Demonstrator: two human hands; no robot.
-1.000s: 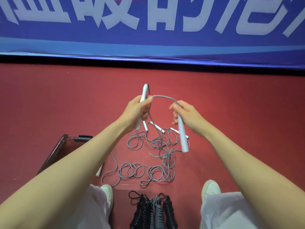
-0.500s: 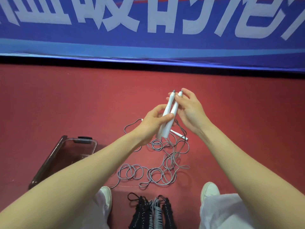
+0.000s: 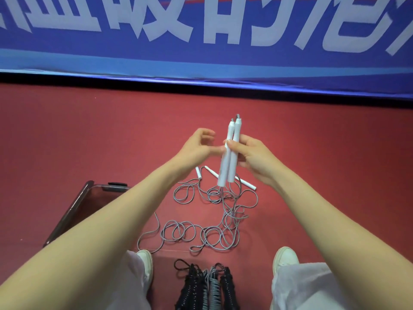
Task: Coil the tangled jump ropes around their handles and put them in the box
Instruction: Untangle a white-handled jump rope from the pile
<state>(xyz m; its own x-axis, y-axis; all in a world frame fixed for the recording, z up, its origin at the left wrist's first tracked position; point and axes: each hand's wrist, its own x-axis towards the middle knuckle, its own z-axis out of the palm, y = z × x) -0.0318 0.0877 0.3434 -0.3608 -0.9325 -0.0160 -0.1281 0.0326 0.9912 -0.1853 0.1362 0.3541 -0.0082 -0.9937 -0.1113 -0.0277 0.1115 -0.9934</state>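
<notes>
My right hand grips two white handles side by side and holds them nearly upright above the floor. Their grey rope hangs from the lower ends into a loose tangle of grey rope on the red floor. My left hand is just left of the handles with its fingers loosely curled and nothing visible in them. It is blurred. More white handles lie on the floor behind the tangle. The clear plastic box stands at the left, partly hidden by my left forearm.
Coiled black and grey ropes lie between my feet at the bottom edge. My white shoes flank them. A blue banner with white characters closes off the far side of the floor.
The two handles were brought together, first pinched by both hands. Now my right hand alone holds the pair and my left hand has let go and drawn back to the left.
</notes>
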